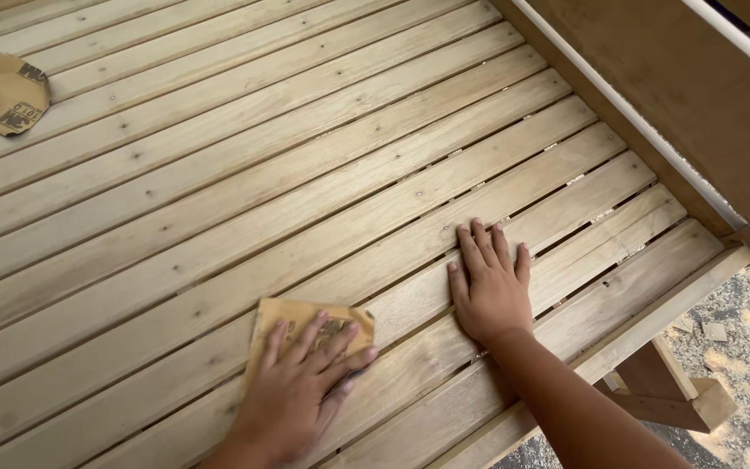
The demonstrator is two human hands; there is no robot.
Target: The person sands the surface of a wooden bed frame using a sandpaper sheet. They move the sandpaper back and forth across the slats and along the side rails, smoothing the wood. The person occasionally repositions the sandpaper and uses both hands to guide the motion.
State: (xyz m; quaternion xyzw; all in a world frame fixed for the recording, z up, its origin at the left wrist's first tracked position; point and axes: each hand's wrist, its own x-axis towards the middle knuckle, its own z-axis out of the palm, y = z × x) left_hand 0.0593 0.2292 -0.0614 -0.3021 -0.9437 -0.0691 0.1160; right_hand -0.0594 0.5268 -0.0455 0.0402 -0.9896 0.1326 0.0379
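Left hand [292,395]: pressed flat on a sheet of sandpaper [310,326], fingers spread, not closed around it.
Right hand [490,282]: open and flat on the bare wood, holding nothing.
Sandpaper: lies on the wooden slats [219,200], just beside the right hand.
Other sandpaper piece [3,93]: far off, top left corner.

There are no packages, signs or screens here. The only printed surfaces are the backs of two sandpaper pieces. One sandpaper sheet [310,334] lies on the wooden slats [219,200] near the bottom edge; it is tan, roughly rectangular, with dark printing on it, and it is partly covered by the left hand [292,391]. A second sandpaper piece [3,92], tan with dark print and with bent corners, lies at the top left.
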